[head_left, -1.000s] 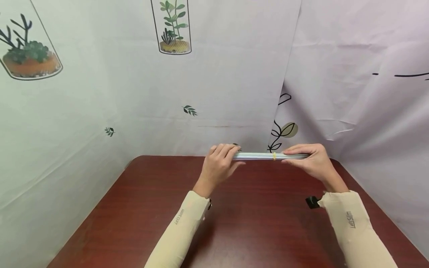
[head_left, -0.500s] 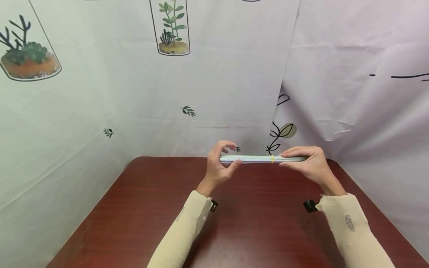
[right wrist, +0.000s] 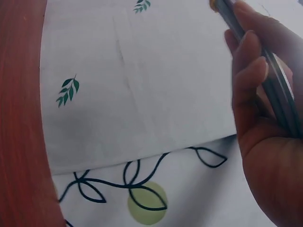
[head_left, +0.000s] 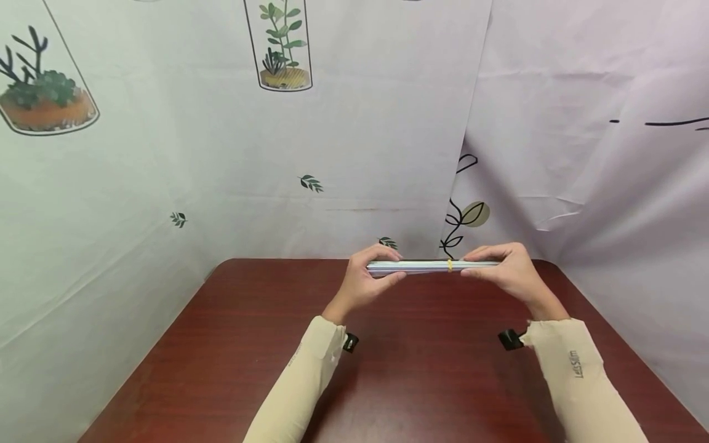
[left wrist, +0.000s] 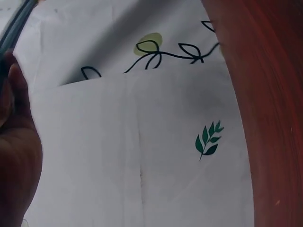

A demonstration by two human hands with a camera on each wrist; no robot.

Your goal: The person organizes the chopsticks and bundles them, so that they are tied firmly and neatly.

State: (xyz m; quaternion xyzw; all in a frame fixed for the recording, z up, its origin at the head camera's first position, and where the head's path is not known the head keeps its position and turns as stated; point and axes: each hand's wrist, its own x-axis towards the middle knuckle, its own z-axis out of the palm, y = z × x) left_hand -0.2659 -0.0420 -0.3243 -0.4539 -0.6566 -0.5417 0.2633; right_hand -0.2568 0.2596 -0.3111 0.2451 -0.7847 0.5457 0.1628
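A bundle of long, thin, pale sticks (head_left: 423, 266) is held level above the far part of the table, with a yellow band (head_left: 450, 265) around it right of the middle. My left hand (head_left: 365, 278) grips its left end, fingers over the top and thumb below. At the other end my right hand (head_left: 512, 271) pinches it the same way, and its palm side hides the tip. In the right wrist view the fingers of the right hand (right wrist: 265, 104) curl round the bundle (right wrist: 279, 94). Only part of the left hand (left wrist: 19, 156) shows in the left wrist view.
The dark red wooden table (head_left: 277, 344) has rounded far corners. White cloth (head_left: 382, 135) printed with plants hangs close behind it and along both sides. A small black device (head_left: 511, 339) sticks out from the right sleeve, another (head_left: 350, 342) from the left.
My left hand loosened its fingers from the bundle, opened around its left end, then closed on it again. The bundle has sunk slightly; the right hand keeps its grip.
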